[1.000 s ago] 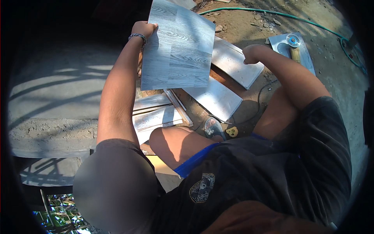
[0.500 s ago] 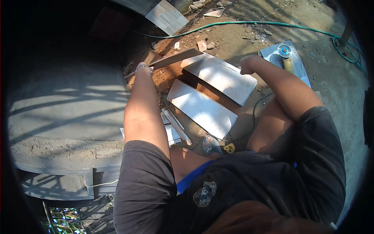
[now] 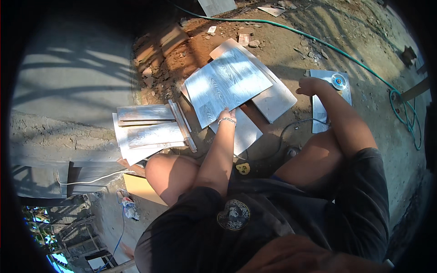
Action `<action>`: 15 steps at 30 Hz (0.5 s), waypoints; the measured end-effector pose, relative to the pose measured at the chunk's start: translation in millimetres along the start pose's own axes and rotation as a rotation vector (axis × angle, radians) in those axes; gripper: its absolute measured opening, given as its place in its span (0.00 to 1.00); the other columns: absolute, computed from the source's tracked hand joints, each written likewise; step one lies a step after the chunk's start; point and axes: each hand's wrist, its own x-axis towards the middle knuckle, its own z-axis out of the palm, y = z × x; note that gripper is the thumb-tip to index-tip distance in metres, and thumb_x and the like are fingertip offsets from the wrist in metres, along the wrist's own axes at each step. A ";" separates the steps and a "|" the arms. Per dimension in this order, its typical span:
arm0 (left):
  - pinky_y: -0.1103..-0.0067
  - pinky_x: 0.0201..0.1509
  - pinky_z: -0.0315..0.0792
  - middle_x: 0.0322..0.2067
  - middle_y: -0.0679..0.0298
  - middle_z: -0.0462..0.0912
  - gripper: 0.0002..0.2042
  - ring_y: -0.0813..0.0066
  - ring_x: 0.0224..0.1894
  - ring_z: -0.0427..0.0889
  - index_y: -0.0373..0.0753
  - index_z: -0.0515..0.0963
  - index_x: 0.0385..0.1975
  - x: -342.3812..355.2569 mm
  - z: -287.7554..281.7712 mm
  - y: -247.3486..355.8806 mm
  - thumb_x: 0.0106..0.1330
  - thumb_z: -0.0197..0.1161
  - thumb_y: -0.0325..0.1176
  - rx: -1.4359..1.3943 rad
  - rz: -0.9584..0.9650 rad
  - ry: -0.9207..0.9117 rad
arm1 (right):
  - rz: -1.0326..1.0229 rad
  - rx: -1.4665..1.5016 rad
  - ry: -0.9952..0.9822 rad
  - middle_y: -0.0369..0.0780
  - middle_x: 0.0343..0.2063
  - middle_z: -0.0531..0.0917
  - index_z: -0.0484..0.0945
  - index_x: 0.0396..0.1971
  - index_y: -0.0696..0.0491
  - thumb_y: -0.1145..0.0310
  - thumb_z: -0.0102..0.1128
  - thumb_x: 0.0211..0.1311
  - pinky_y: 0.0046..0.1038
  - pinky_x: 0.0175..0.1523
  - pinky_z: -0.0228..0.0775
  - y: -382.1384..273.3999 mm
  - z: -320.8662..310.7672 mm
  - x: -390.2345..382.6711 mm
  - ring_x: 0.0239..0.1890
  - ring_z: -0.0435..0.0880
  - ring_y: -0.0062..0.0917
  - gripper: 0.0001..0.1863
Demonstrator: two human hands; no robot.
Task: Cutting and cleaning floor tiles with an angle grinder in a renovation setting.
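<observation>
My left hand (image 3: 226, 115) grips the near edge of a grey wood-grain floor tile (image 3: 230, 82). The tile lies tilted face up across two pale slabs, the far one (image 3: 276, 97) and the near one (image 3: 241, 132), covering part of both. A silver bracelet circles my left wrist. Off to the right, my right hand (image 3: 310, 86) is held with its fingers curled, and whatever they may hold is hidden. Just beyond it, a round disc with a blue centre (image 3: 338, 82) rests on another grey tile (image 3: 318, 113), partly hidden by my forearm.
Cut tile pieces (image 3: 154, 134) and narrow strips (image 3: 182, 125) are stacked at the left. A green hose (image 3: 309, 34) crosses the dirt behind. A dark cord (image 3: 287, 129) curves near my right leg. Broken tile bits (image 3: 244, 39) lie beyond, and a concrete slab (image 3: 77, 91) borders the left.
My left hand has brought the tile from the far left, where it was seen edge-on, nearer and rightward onto the slabs, its patterned face now showing. My right hand stays curled.
</observation>
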 end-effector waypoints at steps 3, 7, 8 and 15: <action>0.64 0.64 0.76 0.53 0.50 0.75 0.13 0.57 0.56 0.78 0.32 0.70 0.55 24.6 -32.0 -36.4 0.73 0.54 0.24 0.051 -0.051 -0.013 | 0.040 0.028 -0.075 0.54 0.44 0.85 0.82 0.44 0.61 0.46 0.58 0.64 0.42 0.54 0.74 6.4 7.6 -0.1 0.49 0.84 0.47 0.29; 0.65 0.67 0.73 0.53 0.49 0.73 0.17 0.54 0.61 0.74 0.32 0.70 0.56 29.5 -46.0 -61.6 0.69 0.59 0.29 0.057 -0.179 -0.111 | 0.080 0.009 -0.187 0.52 0.46 0.85 0.83 0.46 0.59 0.46 0.57 0.64 0.42 0.55 0.73 19.9 15.5 -0.7 0.51 0.83 0.46 0.28; 0.65 0.67 0.73 0.53 0.49 0.73 0.17 0.54 0.61 0.74 0.32 0.70 0.56 26.2 -46.8 -65.0 0.69 0.59 0.29 0.052 -0.186 -0.110 | 0.109 0.000 -0.185 0.52 0.46 0.85 0.83 0.46 0.59 0.46 0.57 0.64 0.42 0.55 0.73 21.1 17.6 0.0 0.51 0.83 0.46 0.28; 0.57 0.66 0.72 0.52 0.53 0.80 0.14 0.48 0.59 0.75 0.37 0.67 0.47 -42.7 -25.3 -51.8 0.69 0.60 0.36 0.416 -0.438 -0.207 | 0.089 -0.018 -0.163 0.50 0.43 0.86 0.84 0.43 0.58 0.47 0.58 0.65 0.41 0.52 0.73 4.8 -8.7 -5.6 0.47 0.84 0.43 0.27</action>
